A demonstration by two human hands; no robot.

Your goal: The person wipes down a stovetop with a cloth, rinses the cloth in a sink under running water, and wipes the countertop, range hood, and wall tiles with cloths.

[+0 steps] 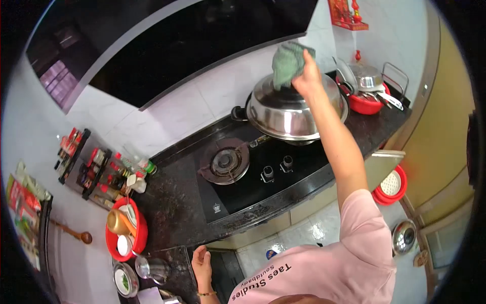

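My right hand (pixel 308 77) is closed on a green cloth (pixel 287 63), held over the top of a large domed steel lid (pixel 281 114). The lid covers a wide pan with a black side handle (pixel 239 113) on the right part of the black gas stove (pixel 273 190). The cloth hides the lid's knob in part. Low in the view, my left hand (pixel 201 262) hangs by the counter's front edge with its fingers loosely curled and apart, holding nothing.
A bare burner (pixel 224 161) lies left of the pan. Red basins of kitchenware stand at the left (pixel 139 228) and right (pixel 365 105) of the counter. Spice racks (pixel 96 172) hang on the left wall. A dark range hood (pixel 202 45) overhangs the stove.
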